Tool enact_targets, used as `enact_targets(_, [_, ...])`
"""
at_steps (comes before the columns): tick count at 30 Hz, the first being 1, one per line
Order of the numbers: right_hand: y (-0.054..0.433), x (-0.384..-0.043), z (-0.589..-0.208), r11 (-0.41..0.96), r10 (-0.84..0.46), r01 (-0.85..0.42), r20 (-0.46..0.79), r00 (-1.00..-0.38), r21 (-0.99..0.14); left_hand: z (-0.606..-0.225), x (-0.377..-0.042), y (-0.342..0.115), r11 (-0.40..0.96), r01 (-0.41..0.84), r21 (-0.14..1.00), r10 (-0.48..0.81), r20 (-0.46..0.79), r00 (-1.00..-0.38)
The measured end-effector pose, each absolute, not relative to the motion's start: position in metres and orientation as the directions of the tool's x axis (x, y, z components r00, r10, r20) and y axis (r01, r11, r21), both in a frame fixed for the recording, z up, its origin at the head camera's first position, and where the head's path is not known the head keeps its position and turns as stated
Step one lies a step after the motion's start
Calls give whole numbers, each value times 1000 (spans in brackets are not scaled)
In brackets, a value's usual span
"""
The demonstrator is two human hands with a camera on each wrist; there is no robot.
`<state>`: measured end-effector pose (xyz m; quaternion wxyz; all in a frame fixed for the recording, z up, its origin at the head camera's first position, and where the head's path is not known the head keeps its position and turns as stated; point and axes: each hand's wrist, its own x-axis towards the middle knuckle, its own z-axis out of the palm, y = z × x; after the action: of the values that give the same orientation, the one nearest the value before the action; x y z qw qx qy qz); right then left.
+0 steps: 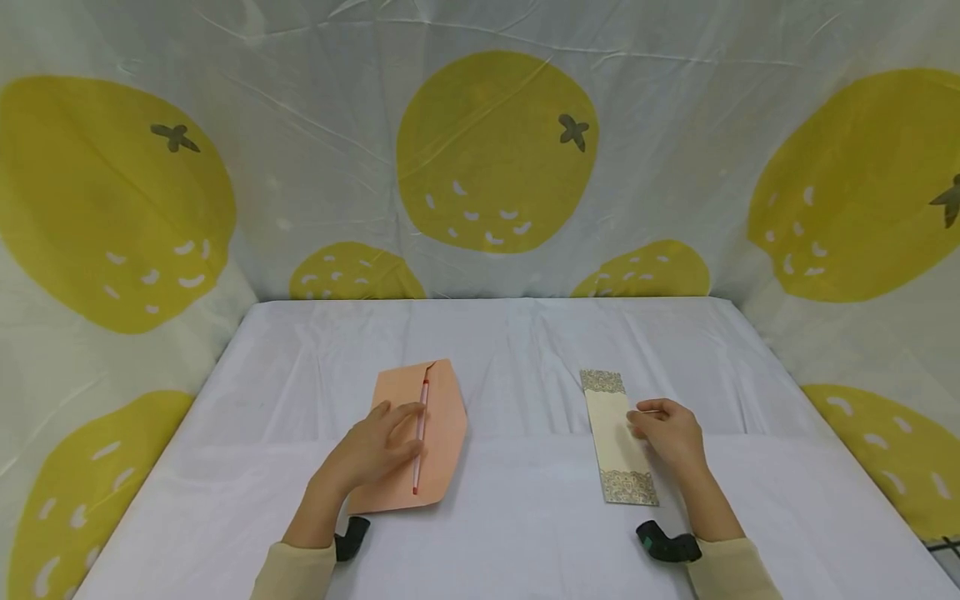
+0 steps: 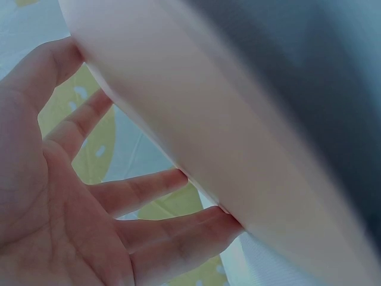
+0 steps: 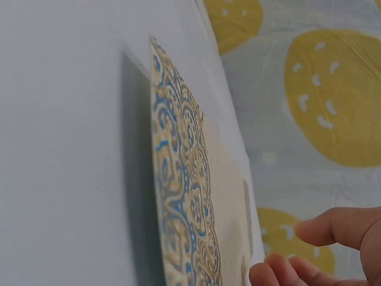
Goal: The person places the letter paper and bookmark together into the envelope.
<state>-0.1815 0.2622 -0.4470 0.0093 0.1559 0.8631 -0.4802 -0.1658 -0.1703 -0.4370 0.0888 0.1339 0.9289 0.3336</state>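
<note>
On the left of the table lies a peach envelope point(image 1: 447, 433), its pointed flap side toward the right. A slim white pen with red ends point(image 1: 425, 400) runs lengthwise across it. My left hand point(image 1: 367, 446) is over the envelope with fingers spread beside the pen; in the left wrist view the fingertips point(image 2: 229, 219) touch the envelope's pale surface point(image 2: 196, 119). Farther right is a cream card point(image 1: 611, 429) with patterned gold bands at both ends. My right hand point(image 1: 675, 433) hovers at its right side, thumb and loosely bent fingers apart. The right wrist view shows the card's patterned end point(image 3: 178, 179) tilted.
White cloth point(image 1: 525, 517) covers the table, with slight creases. A lemon-print curtain point(image 1: 495, 150) stands behind and at both sides. Black wrist-worn pieces sit by the left sleeve point(image 1: 296, 571) and the right sleeve point(image 1: 731, 571).
</note>
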Motion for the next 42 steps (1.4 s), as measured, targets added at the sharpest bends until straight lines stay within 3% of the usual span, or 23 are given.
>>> enact_targets(42, [252, -197, -445, 749, 257, 333, -211, -943, -573, -441, -166, -170, 749, 170, 641, 291, -88, -953])
